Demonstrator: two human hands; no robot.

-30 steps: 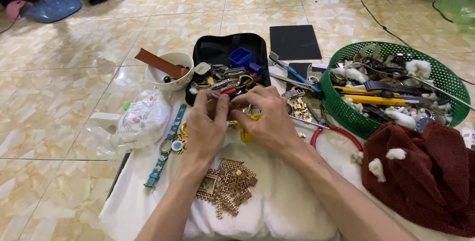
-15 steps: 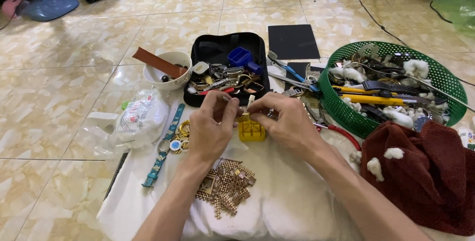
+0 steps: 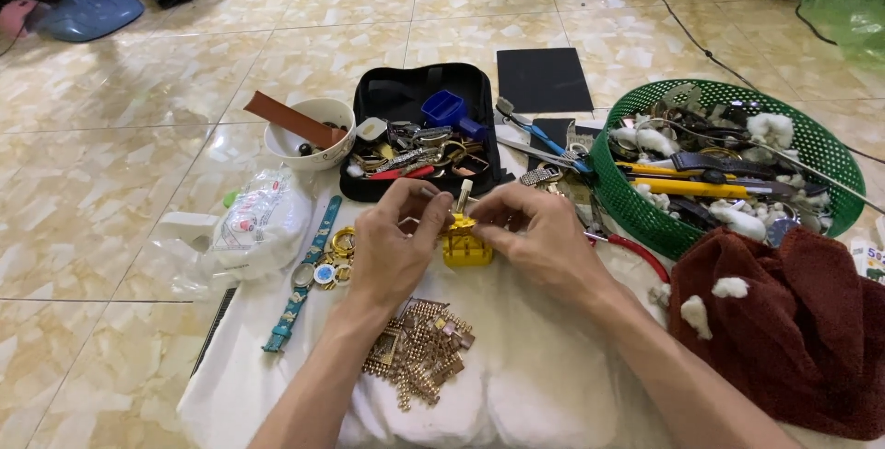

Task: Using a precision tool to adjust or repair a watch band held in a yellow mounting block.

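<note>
Small yellow plastic block tool (image 3: 466,248) sits on white cloth (image 3: 516,384), just in front of black open case (image 3: 426,99). Left hand (image 3: 395,248) grip pinched on thin metal piece at block's left; right hand (image 3: 539,237) grip closed on block's top. Judgement: brace block flat, keep piece level, press slowly. Gold watch bracelet (image 3: 419,352) lies nearer body than block.

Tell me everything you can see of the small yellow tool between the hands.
The yellow tool is a small blocky holder, plastic by its look, with a slot in its upper side. It sits upright on the white cloth, in front of the black case. The left hand and right hand close on it from either side, fingers at its top. A pale, thin piece sticks up just above it; what it is I cannot tell.
</note>
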